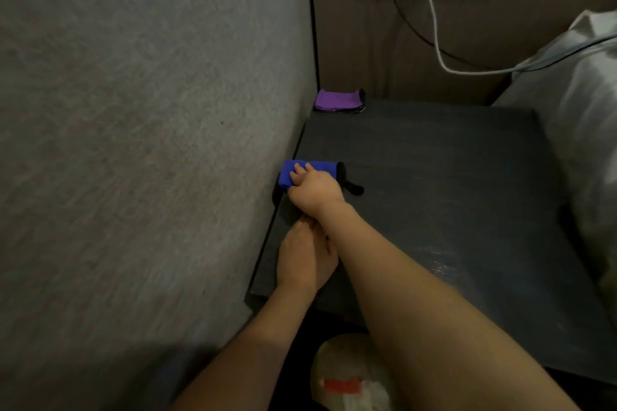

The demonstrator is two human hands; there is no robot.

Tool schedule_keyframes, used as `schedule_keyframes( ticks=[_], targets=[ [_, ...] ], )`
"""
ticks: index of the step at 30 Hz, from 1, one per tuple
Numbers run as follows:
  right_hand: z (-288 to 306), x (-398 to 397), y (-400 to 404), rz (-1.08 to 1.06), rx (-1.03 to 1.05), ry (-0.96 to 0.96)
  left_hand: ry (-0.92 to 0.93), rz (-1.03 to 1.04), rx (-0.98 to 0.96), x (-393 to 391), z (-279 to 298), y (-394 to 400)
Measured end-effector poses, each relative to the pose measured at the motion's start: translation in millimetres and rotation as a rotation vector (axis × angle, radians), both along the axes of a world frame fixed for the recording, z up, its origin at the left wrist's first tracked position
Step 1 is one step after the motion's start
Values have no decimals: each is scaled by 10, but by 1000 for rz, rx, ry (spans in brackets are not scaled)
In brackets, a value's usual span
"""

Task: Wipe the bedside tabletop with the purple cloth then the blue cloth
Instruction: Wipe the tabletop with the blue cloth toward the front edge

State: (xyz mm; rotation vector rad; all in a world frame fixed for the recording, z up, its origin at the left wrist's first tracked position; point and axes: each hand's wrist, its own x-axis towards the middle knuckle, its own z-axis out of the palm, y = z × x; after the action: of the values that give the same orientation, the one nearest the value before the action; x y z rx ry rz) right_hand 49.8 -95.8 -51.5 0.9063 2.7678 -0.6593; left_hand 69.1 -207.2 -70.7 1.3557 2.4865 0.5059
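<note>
My right hand (314, 185) lies on the blue cloth (302, 173) at the left edge of the worktop (434, 183), hard against the wall (150, 110). The fingers curl over the cloth's near side and seem to grip it; I can't see the thumb. My left hand (305, 260) rests on the worktop nearer the front edge, partly under my right wrist, so I cannot tell whether its fingers are spread or curled. The purple cloth (337, 99) sits folded in the far left corner, well apart from both hands, which suggests to me that the purple pass is done and the blue one is in hand.

To do this step well, I'd flatten the palm onto the cloth so more of it meets the surface, then sweep in overlapping strokes from the wall side toward the bed (581, 143), working from the far edge to the front. I'd move the left hand off so it doesn't block the path.

Both cloths look soft and thickly folded, with dark trim and a small black loop on the blue one. The worktop is dark, matte, faintly grained, with a dull sheen near the front right. The wall is rough and fibrous. A white cable (437, 43) hangs from a socket behind.
</note>
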Motion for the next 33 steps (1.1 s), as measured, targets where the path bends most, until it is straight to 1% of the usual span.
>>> schedule_keyframes(
  ticks=[4, 8, 11, 13, 18, 22, 27, 33],
  targets=[
    [9, 83, -92, 64, -20, -3, -27, 25, -49, 8, 37, 10],
    [17, 222, -89, 35, -82, 20, -84, 76, 5, 21, 35, -8],
    [-14, 327, -50, -7, -80, 19, 2, 34, 42, 26, 25, -18],
    [-32, 447, 8, -43, -56, 15, 36, -17, 107, 7, -16, -14],
    [24, 993, 215, -240, -112, 70, 81, -62, 129, -24, -101, -10],
    [55, 1602, 395, -351, -97, 91, 87, -64, 141, -11, -90, -27],
    [9, 2293, 606, -559, -82, 170, 85, -66, 124, -6, -80, -30],
    [-26, 2860, 724, -696, -59, 212, 99, -64, 121, 6, -76, -35]
  ],
)
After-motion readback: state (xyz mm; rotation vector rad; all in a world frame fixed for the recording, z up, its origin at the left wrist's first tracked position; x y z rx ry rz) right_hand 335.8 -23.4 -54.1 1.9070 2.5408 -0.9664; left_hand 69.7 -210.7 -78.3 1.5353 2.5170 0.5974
